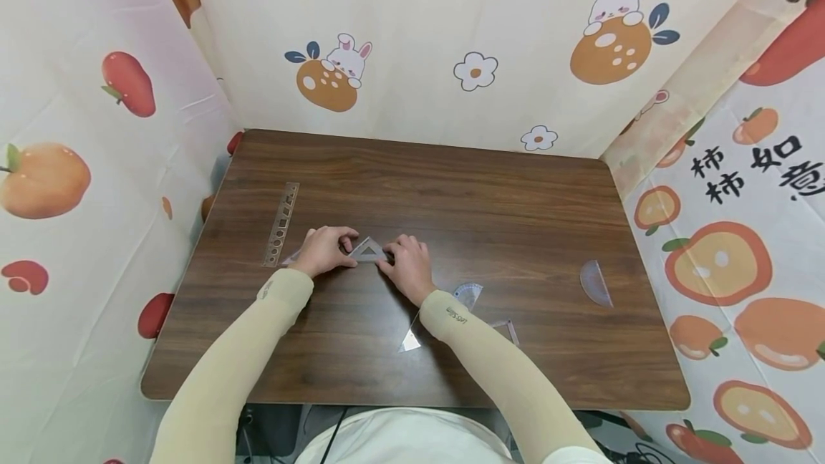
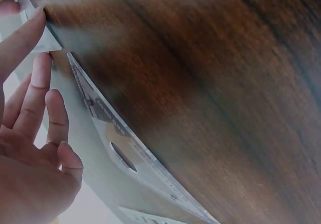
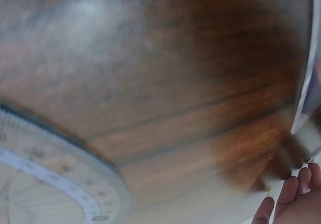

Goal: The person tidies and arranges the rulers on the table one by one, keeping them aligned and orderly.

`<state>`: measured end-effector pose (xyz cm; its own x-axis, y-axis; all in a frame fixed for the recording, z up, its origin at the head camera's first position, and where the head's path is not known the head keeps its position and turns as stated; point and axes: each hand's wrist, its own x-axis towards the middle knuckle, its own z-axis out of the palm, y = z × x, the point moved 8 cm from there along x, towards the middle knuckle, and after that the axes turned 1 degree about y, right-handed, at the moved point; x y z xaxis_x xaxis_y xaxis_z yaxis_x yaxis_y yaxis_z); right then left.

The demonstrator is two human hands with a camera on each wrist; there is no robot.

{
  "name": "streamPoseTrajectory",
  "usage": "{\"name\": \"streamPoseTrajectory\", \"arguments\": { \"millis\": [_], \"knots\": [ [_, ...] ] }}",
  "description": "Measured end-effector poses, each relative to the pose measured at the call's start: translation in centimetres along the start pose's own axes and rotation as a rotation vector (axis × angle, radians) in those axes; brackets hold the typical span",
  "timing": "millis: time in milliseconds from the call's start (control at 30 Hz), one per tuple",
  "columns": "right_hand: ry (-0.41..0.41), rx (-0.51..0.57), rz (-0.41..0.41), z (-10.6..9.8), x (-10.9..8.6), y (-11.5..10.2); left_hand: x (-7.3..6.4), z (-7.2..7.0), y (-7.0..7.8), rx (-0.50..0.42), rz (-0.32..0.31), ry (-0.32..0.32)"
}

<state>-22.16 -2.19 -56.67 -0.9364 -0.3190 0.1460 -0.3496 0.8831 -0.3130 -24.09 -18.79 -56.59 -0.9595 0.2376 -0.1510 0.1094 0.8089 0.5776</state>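
Observation:
A small clear set square [image 1: 368, 249] is between both hands near the middle of the table. My left hand [image 1: 324, 250] pinches its left corner with thumb and fingertip; in the left wrist view the set square [image 2: 49, 42] shows at the top left, the other fingers loosely spread. The right hand [image 1: 409, 266] pinches the right corner. Beside the left wrist lies another clear set square [image 2: 143, 156] with an oval hole, mostly hidden by that hand in the head view. A clear protractor [image 1: 469, 294] lies by the right cuff, its scale large in the right wrist view.
A stencil ruler [image 1: 281, 225] lies on the brown table [image 1: 515, 213] at the left. Another protractor [image 1: 596, 283] is at the right. Under the right forearm, partly hidden, are a clear triangular piece [image 1: 410, 341] and a clear edged piece [image 1: 510, 331]. Printed curtains surround the table.

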Motion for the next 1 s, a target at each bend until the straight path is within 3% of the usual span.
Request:
{"name": "streamPoseTrajectory", "arguments": {
  "millis": [400, 1000],
  "knots": [
    [-0.009, 0.014, -0.011, 0.31, -0.28, 0.02, 0.02, 0.1, 0.19, 0.034, -0.014, -0.045],
    [-0.013, 0.011, -0.023, 0.09, -0.73, -0.41, -0.27, 0.27, 0.45, 0.074, 0.023, -0.047]
  ]
}}
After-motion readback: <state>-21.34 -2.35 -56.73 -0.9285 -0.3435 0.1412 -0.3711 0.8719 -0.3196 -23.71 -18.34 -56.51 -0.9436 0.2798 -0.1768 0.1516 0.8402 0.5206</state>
